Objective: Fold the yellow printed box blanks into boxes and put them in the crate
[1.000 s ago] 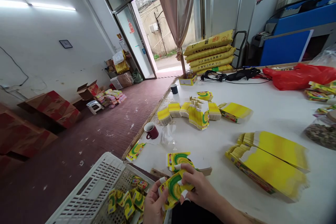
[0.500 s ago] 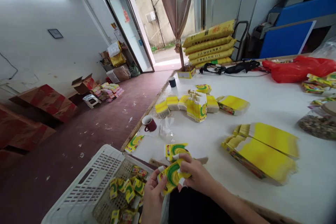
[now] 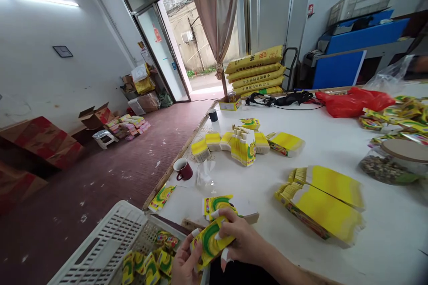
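Note:
A yellow and green carton (image 3: 211,241) is held between both hands, low in the middle of the head view. My left hand (image 3: 186,260) pinches its left end, thumb in front. My right hand (image 3: 241,236) grips the right end with thumb and fingers; white wraps cover several fingertips. Just beyond my hands, another yellow and green carton (image 3: 217,204) lies flat on the white table (image 3: 254,187). Below and left of my hands stands a white plastic basket (image 3: 103,238) with several small yellow and green cartons (image 3: 152,269) inside.
Flat stacks of yellow cartons (image 3: 329,200) lie at right, with more bundles (image 3: 243,144) in the middle. A maroon mug (image 3: 183,170) and a dark cup (image 3: 213,116) stand near the left table edge. Far right are a jar (image 3: 388,167), a red bag (image 3: 356,101) and a person's arm (image 3: 420,64).
The view has shifted to the right, so the table things appear farther left and lower. Both hands still hold the carton, with only a slight change in its position.

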A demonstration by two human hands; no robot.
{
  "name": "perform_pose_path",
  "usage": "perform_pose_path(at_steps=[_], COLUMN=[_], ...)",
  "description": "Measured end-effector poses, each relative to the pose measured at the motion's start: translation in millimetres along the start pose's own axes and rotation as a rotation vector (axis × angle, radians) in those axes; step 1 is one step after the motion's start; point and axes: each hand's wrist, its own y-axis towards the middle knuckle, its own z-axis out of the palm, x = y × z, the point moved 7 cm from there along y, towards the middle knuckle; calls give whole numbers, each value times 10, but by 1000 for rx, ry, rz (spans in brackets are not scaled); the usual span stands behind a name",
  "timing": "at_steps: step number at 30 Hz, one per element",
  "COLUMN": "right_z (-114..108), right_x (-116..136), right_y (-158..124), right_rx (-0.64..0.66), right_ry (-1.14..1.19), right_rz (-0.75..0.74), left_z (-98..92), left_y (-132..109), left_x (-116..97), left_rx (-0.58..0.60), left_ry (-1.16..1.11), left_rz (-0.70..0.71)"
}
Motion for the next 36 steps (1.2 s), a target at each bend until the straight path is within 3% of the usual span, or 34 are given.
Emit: perform_pose_path(at_steps=[3,12,15,19,26,28,31,34,36], right_z=[-35,-57,-83,-91,-44,-45,-45,-40,-25], right_x=[39,84,85,17,-67,-69,-71,-51,-4], right_y=[-22,-44,-63,-77,-58,-41,-27,-31,-39], right_rx=[45,-46,-111,-202,-234,-223,-210,-215,-214], right_ry=[90,194,245,265,403,405,362,289,242], right_rz=[-2,77,81,179,333,346,336,300,275], left_z=[-45,-16,65,97,103,98,61,86,177], left_y=[-19,-50,-46,-41,-104,-132,-178,-291,-363], left_x=[-16,12,52,91,13,-32,-183,-428,-484], left_rx=[-54,-84,-24,-36,-72,-125,-220,-294,-285], left_ry=[2,-3,4,-20,-12,43,257,673,975], left_rz=[25,22,17,58,112,207,460,850,1071])
